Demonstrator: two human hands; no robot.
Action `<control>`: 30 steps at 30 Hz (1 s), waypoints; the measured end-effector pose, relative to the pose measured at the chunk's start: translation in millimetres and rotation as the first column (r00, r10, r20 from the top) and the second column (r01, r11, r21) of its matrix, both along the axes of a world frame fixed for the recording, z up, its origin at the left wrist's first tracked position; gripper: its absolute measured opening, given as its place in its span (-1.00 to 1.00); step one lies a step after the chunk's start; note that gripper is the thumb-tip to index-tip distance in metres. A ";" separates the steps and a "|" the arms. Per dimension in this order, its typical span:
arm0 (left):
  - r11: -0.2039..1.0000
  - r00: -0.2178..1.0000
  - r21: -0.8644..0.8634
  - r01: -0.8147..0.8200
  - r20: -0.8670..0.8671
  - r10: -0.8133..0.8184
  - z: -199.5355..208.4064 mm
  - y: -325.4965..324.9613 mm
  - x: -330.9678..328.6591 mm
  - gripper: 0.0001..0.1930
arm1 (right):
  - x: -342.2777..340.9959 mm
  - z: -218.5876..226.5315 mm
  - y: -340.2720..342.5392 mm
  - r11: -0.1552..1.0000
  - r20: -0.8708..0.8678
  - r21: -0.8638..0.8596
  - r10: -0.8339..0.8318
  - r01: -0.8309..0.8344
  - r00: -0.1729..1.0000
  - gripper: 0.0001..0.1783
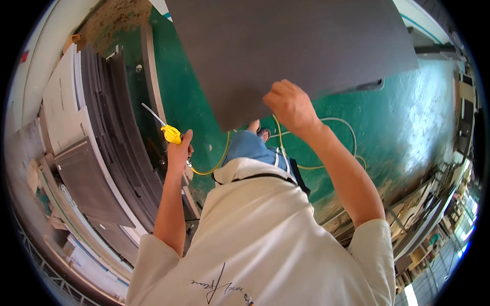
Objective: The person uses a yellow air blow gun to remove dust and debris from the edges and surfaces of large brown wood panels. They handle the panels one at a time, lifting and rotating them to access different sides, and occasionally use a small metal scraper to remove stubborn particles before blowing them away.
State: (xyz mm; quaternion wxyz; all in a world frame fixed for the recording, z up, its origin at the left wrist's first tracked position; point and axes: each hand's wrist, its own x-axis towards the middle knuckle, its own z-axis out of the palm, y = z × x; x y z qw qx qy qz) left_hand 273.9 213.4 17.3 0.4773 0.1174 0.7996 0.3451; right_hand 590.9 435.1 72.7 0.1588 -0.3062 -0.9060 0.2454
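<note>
Green flr (388,109) below, yel blowgun (172,134) in L grip (178,154), panel (296,46) by R grip (292,104).

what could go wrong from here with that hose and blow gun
The yellow hose passes close to a foot and might snag a step. The yellow blow gun in the left grip aims its long nozzle toward the stacked panels, so a swing left could scrape them. The right grip is at the edge of the dark panel, which might graze it.
</note>
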 end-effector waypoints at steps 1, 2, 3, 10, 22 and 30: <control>0.998 0.999 -0.056 0.029 0.024 -0.028 3.3 8.1 7.0 -0.64 | -4.4 -1.7 15.4 0.998 0.012 0.042 -0.040 0.039 0.999 -0.96; 1.000 0.998 0.012 0.027 0.052 -0.028 1.7 20.0 10.4 -0.63 | -10.9 -8.8 32.6 0.998 -0.011 0.058 -0.027 0.028 1.000 -0.95; 0.998 0.996 0.065 0.025 0.083 -0.030 0.2 26.8 16.7 -0.62 | -14.1 -15.9 39.7 0.998 -0.031 0.060 -0.017 0.019 0.999 -0.94; 0.983 0.996 0.184 0.016 0.086 -0.032 23.7 71.3 36.2 -0.63 | 45.3 -26.5 -59.0 0.850 0.248 -0.211 0.524 -0.483 0.815 -0.93; 0.983 0.994 0.148 -0.105 0.001 0.106 80.6 89.8 123.0 -0.79 | 128.0 39.8 138.5 0.870 -0.045 -0.467 -0.200 0.156 0.979 -0.86; 0.908 0.940 0.261 -0.326 -0.016 0.342 96.1 165.1 245.3 -0.66 | 219.5 121.1 368.4 0.986 -0.281 -0.149 -0.119 0.079 0.952 -0.87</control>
